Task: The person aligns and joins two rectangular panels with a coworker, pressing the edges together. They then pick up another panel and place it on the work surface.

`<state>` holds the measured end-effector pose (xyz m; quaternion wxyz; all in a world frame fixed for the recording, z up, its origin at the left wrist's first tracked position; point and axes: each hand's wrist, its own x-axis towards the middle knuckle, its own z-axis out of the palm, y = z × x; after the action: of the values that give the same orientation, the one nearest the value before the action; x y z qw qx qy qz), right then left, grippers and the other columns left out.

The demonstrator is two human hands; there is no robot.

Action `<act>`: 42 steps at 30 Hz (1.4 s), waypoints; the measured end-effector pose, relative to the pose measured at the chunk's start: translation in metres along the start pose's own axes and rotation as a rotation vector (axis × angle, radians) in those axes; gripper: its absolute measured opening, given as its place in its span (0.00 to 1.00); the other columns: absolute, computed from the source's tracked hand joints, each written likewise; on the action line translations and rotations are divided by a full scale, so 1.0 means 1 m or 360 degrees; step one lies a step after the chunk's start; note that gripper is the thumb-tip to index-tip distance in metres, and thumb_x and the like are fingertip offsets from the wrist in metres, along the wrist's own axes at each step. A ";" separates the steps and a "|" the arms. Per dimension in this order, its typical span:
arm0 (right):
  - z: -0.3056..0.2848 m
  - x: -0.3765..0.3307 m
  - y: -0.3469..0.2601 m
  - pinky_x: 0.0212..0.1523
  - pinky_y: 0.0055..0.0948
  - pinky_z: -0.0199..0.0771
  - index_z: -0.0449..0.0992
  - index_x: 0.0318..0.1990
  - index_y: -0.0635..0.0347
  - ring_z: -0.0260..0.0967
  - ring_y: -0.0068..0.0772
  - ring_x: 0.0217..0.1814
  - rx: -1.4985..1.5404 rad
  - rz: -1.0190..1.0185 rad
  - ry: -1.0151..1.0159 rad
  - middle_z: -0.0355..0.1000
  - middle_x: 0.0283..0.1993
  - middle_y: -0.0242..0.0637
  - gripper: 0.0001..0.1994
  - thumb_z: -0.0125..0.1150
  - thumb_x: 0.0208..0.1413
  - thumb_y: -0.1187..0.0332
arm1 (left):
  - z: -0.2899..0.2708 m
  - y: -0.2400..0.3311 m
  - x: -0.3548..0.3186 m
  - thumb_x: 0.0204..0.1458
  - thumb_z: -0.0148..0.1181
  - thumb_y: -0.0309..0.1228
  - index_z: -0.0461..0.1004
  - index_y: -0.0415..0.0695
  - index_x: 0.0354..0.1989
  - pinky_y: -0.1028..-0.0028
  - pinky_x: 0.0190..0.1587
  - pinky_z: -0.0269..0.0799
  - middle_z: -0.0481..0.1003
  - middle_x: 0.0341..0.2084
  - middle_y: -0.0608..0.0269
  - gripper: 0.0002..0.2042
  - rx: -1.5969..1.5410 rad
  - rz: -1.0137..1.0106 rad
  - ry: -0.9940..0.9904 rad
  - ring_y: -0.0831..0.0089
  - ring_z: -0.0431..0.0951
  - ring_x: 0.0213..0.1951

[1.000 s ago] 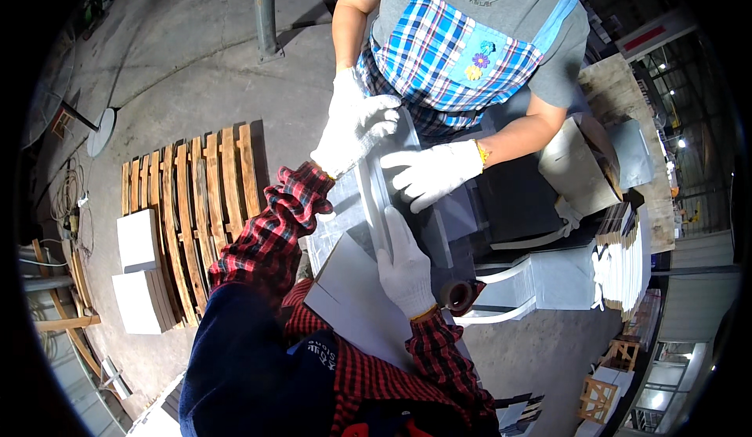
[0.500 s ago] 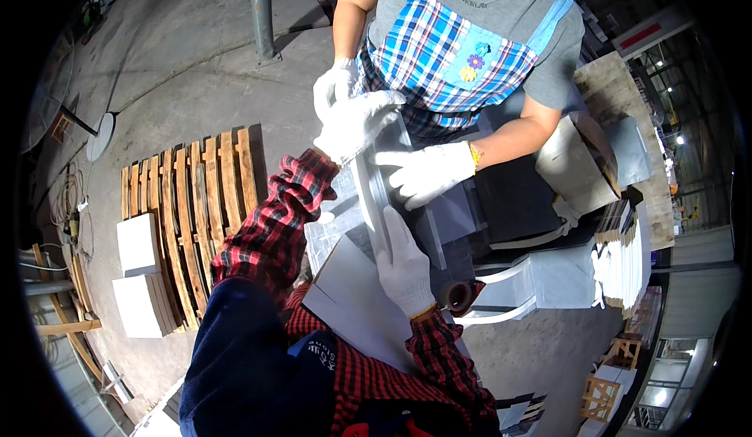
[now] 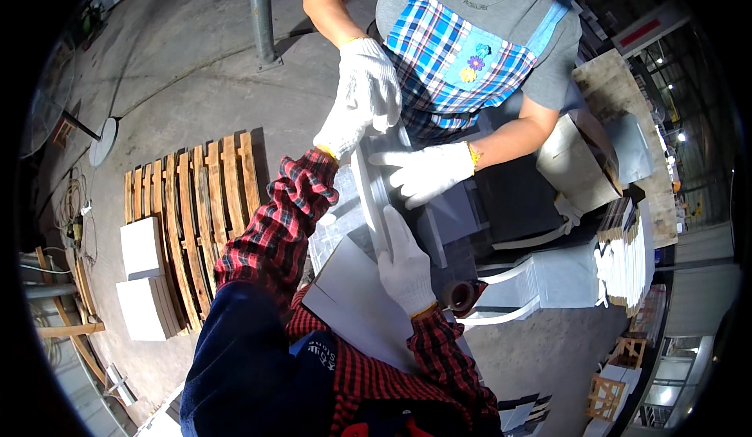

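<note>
co-worker's right hand (image 3: 372, 81) has come forward since half a second ago, now overlapping the person's left hand (image 3: 335, 131) at the far part of the strip. largest is the co-worker (image 3: 470, 45), in a blue checked apron. at left, a slatted wooden pallet (image 3: 224, 190) lies on the floor, with stacked white slabs (image 3: 147, 310) at its near side. a pale flat panel (image 3: 356, 296) sits against the person's front. beyond it, a long grey strip with a white edge (image 3: 368, 198) runs between both people. the co-worker's left hand (image 3: 431, 172) spreads its fingers at the strip. the person's right hand (image 3: 407, 265) lays narrow, straight fingers along the strip's near part; whether it grips, i cannot tell. the left one is partly covered, so its hold cannot be told either. beside the right wrist is a tape roll (image 3: 460, 296).
</note>
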<state>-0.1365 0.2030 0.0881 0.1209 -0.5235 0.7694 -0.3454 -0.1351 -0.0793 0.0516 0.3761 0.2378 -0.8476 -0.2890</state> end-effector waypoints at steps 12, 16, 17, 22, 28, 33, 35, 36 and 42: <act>0.002 0.000 0.002 0.59 0.40 0.73 0.60 0.69 0.59 0.67 0.57 0.64 0.0019 -0.0028 0.0006 0.63 0.67 0.55 0.32 0.53 0.53 0.78 | -0.009 0.002 0.015 0.64 0.48 0.30 0.72 0.39 0.54 0.70 0.52 0.74 0.78 0.44 0.56 0.14 -0.0578 -0.0165 -0.0257 0.67 0.79 0.49; 0.002 0.000 0.003 0.59 0.40 0.74 0.60 0.69 0.57 0.67 0.56 0.64 0.0006 -0.0009 0.0015 0.63 0.68 0.53 0.32 0.53 0.53 0.78 | 0.000 0.009 0.006 0.64 0.50 0.32 0.72 0.38 0.55 0.70 0.50 0.75 0.78 0.44 0.56 0.15 -0.0657 -0.0221 -0.0016 0.67 0.79 0.47; 0.001 -0.001 0.003 0.59 0.40 0.74 0.60 0.69 0.57 0.67 0.56 0.64 0.0003 -0.0004 0.0015 0.62 0.68 0.53 0.32 0.53 0.53 0.78 | 0.002 0.010 0.004 0.64 0.51 0.32 0.72 0.38 0.55 0.70 0.49 0.75 0.78 0.44 0.56 0.15 -0.0664 -0.0233 0.0028 0.67 0.79 0.46; 0.003 -0.001 0.005 0.60 0.40 0.73 0.60 0.69 0.56 0.66 0.55 0.65 0.0019 0.0030 -0.0011 0.62 0.69 0.53 0.33 0.53 0.53 0.78 | 0.003 0.011 -0.005 0.63 0.53 0.34 0.72 0.38 0.54 0.71 0.45 0.75 0.79 0.42 0.58 0.16 -0.0835 -0.0465 0.0077 0.69 0.79 0.42; 0.003 -0.001 0.004 0.58 0.40 0.74 0.61 0.69 0.56 0.67 0.55 0.64 0.0014 0.0035 0.0017 0.62 0.68 0.53 0.32 0.53 0.53 0.78 | -0.005 0.018 -0.006 0.61 0.57 0.31 0.74 0.37 0.52 0.78 0.41 0.73 0.79 0.38 0.63 0.14 -0.1109 -0.0632 -0.0001 0.78 0.77 0.37; 0.001 0.000 0.003 0.56 0.40 0.76 0.61 0.68 0.56 0.69 0.54 0.62 -0.0020 0.0024 0.0052 0.63 0.68 0.52 0.32 0.53 0.53 0.77 | -0.003 0.022 -0.006 0.58 0.56 0.23 0.75 0.38 0.52 0.79 0.39 0.74 0.79 0.38 0.63 0.14 -0.1905 -0.0797 -0.0051 0.78 0.78 0.35; 0.000 0.001 0.000 0.55 0.40 0.76 0.62 0.68 0.56 0.70 0.54 0.61 -0.0019 0.0025 0.0044 0.64 0.67 0.52 0.32 0.53 0.53 0.77 | -0.011 0.027 -0.005 0.59 0.53 0.21 0.75 0.38 0.52 0.78 0.39 0.75 0.79 0.38 0.63 0.13 -0.1940 -0.0886 -0.0101 0.76 0.79 0.35; -0.001 0.001 -0.001 0.55 0.40 0.76 0.62 0.68 0.56 0.70 0.54 0.61 -0.0017 0.0031 0.0041 0.64 0.67 0.52 0.32 0.53 0.53 0.77 | -0.010 0.024 -0.005 0.60 0.53 0.21 0.75 0.37 0.53 0.78 0.39 0.75 0.79 0.39 0.62 0.13 -0.2017 -0.0899 -0.0121 0.76 0.79 0.36; 0.004 0.000 0.005 0.54 0.40 0.77 0.62 0.68 0.54 0.70 0.54 0.60 -0.0016 -0.0062 0.0096 0.64 0.67 0.52 0.32 0.55 0.52 0.78 | -0.018 0.028 -0.008 0.62 0.52 0.23 0.70 0.36 0.58 0.73 0.46 0.77 0.77 0.47 0.55 0.15 -0.2398 -0.1016 -0.0210 0.69 0.80 0.43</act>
<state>-0.1382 0.2020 0.0817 0.0883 -0.5284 0.7640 -0.3596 -0.1214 -0.0594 0.0762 0.2840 0.1336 -0.3380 -0.8873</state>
